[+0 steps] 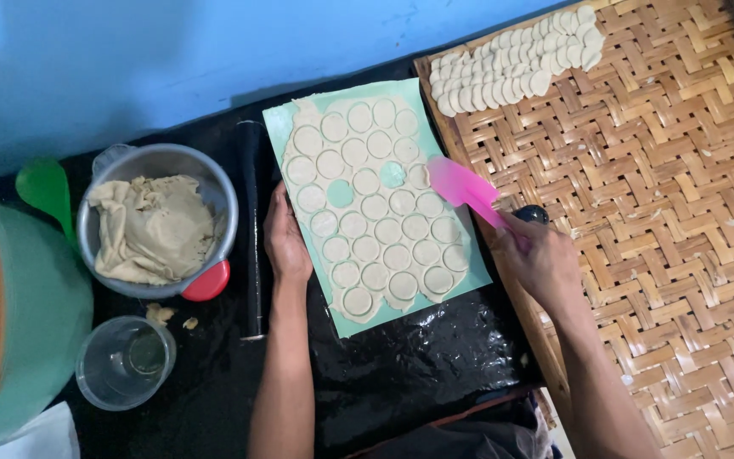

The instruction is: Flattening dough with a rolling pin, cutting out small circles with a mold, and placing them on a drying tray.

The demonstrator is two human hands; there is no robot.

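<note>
- Two bare hands are seen at a green mat [279, 121] laid on a black surface [401, 365].
- A sheet of dough [371, 208], scored into many circles, is spread over the mat; two circles have been lifted out, leaving green gaps.
- The left hand [286, 242] is laid flat on the mat's left edge, fingers together, just beside the dough, nothing grasped.
- The right hand [541, 255] is closed around the handle of a pink spatula [462, 187], whose blade is rested at the dough's right edge.
- Cut dough rounds [516, 59] are stacked in overlapping rows on a woven tray [664, 221].
- Dough scraps are held in a metal bowl [160, 219], left of the mat, with a clear cup [125, 363] below it.
</note>
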